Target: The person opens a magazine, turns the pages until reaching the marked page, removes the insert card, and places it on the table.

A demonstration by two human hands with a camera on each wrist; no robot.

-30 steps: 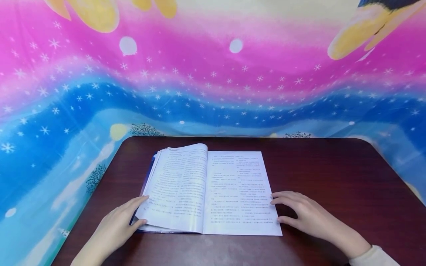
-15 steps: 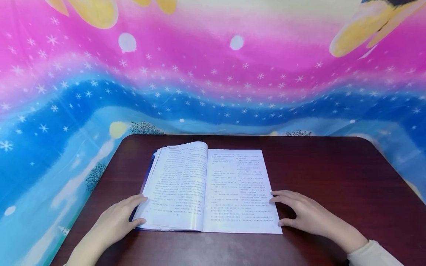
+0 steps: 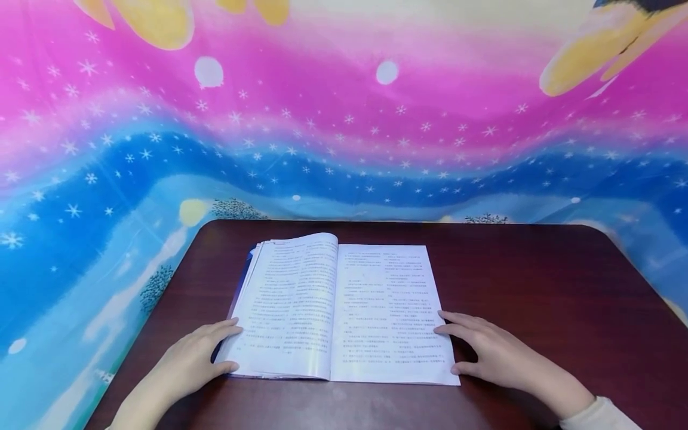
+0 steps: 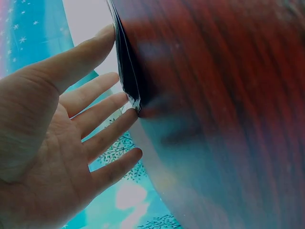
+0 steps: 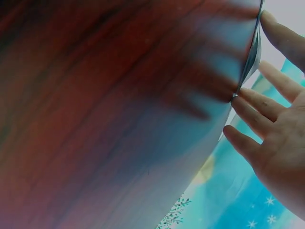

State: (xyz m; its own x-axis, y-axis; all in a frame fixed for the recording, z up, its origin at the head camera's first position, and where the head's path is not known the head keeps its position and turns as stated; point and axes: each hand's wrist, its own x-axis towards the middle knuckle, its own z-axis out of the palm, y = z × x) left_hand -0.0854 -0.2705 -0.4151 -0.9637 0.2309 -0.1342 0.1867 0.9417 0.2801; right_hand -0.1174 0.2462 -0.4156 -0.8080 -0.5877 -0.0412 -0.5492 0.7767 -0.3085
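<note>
An open magazine [image 3: 387,310] with printed text lies on the dark wooden table [image 3: 537,275]. Its left stack of pages bulges up near the fold, while the right page lies flat. My left hand [image 3: 188,358] is at the lower left edge, thumb and fingertips touching the page border. At the opposite edge, my right hand [image 3: 505,355] touches the right page with its thumb and fingertips. In the left wrist view the fingers [image 4: 107,131] are spread and nearly straight against the magazine's edge. The right wrist view likewise has extended fingers [image 5: 255,112] along the edge.
A cloth backdrop [image 3: 322,119] in pink and blue with snowflakes hangs behind and beside the table. Bare tabletop stretches to the right of the magazine and along the front.
The lower left page corner, slightly raised a second ago, now lies flatter. My left thumb has shifted slightly downward at that corner. The right hand stays almost in place.
</note>
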